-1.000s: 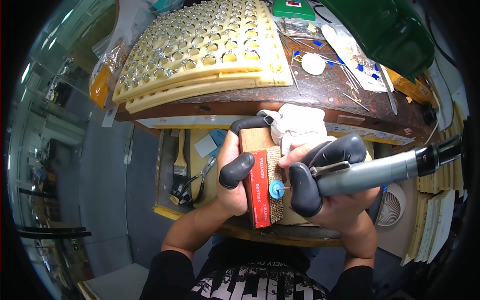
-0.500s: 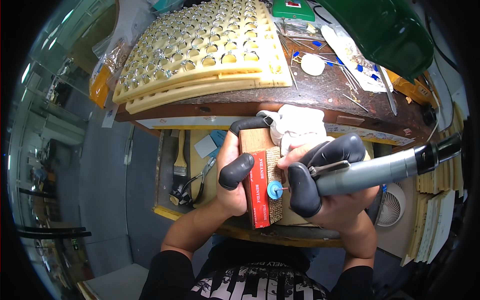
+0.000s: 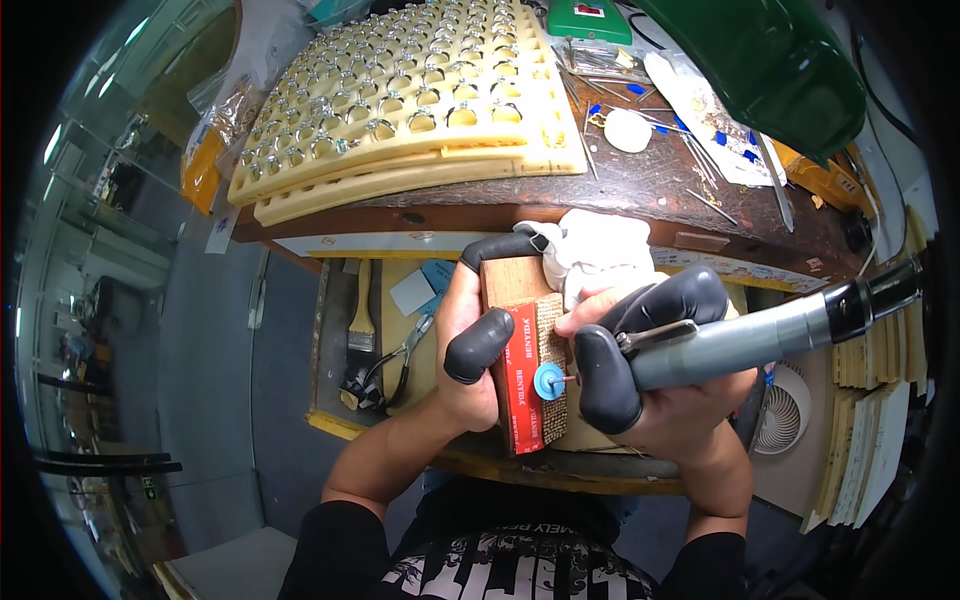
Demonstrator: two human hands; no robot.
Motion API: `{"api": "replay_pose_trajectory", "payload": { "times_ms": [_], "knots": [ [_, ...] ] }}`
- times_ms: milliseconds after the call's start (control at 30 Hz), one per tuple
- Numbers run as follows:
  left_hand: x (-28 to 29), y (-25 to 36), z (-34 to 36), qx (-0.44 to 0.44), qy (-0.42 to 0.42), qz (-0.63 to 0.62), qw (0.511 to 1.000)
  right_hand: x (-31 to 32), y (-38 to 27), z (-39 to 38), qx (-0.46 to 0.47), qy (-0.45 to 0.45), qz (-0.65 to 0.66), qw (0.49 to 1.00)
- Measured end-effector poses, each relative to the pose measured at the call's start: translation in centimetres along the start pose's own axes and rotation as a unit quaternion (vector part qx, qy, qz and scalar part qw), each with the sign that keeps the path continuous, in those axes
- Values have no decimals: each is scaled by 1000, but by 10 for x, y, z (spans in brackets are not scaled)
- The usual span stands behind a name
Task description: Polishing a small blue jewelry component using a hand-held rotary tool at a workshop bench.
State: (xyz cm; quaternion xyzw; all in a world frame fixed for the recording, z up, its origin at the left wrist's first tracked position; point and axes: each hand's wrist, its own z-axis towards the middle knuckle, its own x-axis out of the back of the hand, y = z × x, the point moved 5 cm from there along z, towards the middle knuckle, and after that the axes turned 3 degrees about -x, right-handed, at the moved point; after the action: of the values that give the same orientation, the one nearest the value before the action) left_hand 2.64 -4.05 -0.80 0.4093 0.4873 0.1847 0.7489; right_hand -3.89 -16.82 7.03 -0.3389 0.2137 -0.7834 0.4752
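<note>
My left hand [image 3: 465,350], with black finger cots on some fingers, grips a wooden block [image 3: 512,278] topped by red tape [image 3: 523,375] and a gold textured strip [image 3: 550,330]. A white cloth [image 3: 595,245] is bunched just beyond the block. My right hand [image 3: 655,370], also wearing black cots, is closed around a grey rotary handpiece [image 3: 750,338] with a metal lever. Its small blue disc [image 3: 548,380] lies over the gold strip's edge; whether it presses on the strip I cannot tell. One bare finger of this hand rests at the strip's upper right.
Stacked cream trays of rings [image 3: 400,135] sit on the wooden bench [image 3: 660,195], beside thin bits, a white disc [image 3: 628,130] and a green machine [image 3: 760,65]. An open drawer holds a brush [image 3: 362,315] and pliers [image 3: 410,345]. A white fan [image 3: 785,410] and stacked boards [image 3: 860,450] are right.
The handpiece's rear end has risen slightly. The block and my left thumb have shifted very slightly; both hands keep their grips.
</note>
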Motion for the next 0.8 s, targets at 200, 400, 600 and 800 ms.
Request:
{"api": "replay_pose_trajectory", "payload": {
  "times_ms": [200, 400, 600, 800],
  "knots": [
    [-3, 3, 0, -10, 0, -1, 1000, -1, 2, -2, 11, 9, -15, 1000],
    [-2, 2, 0, -12, -6, 8, 1000, -1, 2, -1, 10, 17, -2, 1000],
    [-2, 3, 0, -15, -12, -1, 1000, -1, 1, -1, 28, 9, -22, 999],
    [-4, 4, -1, -15, -20, 4, 1000, -1, 0, 1, 17, 15, -14, 1000]
  ]
}}
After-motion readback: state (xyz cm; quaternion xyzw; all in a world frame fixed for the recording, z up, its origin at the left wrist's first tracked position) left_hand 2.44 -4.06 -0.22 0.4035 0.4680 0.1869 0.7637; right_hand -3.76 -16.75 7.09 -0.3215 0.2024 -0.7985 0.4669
